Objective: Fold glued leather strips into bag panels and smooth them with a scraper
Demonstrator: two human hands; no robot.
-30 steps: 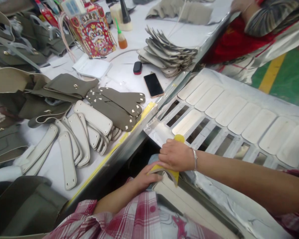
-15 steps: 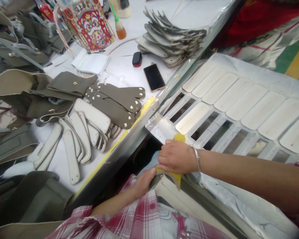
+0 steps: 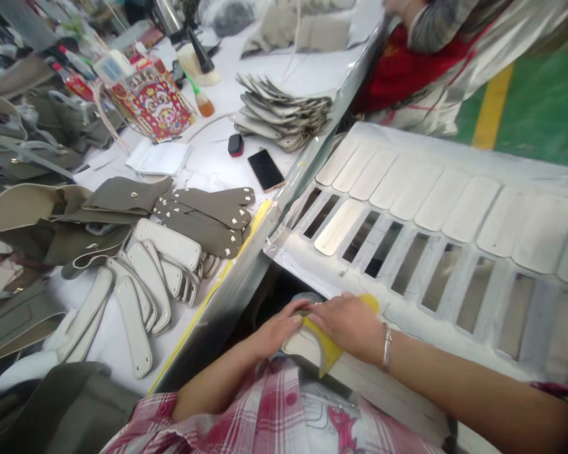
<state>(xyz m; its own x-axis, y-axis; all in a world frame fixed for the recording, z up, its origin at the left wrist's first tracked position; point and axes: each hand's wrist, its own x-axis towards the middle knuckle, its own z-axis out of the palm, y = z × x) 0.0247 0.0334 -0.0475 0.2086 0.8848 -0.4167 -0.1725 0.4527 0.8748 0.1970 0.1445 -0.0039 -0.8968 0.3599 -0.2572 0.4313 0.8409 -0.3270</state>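
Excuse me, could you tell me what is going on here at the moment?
A seated person has both hands together at their lap. The right hand lies over a bent yellow sheet, and the left hand is close beside it, though its exact grip is hard to see. A pale piece shows under the sheet. To the right, pale panels lie on a slotted board. The table on the left bears pale strips, dark flaps and a phone.

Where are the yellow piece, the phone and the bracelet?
Yellow piece (image 3: 330, 353): head view, on its lower visible part.
Phone (image 3: 266, 169): head view, on the middle of its dark screen.
Bracelet (image 3: 387, 345): head view, on its band.
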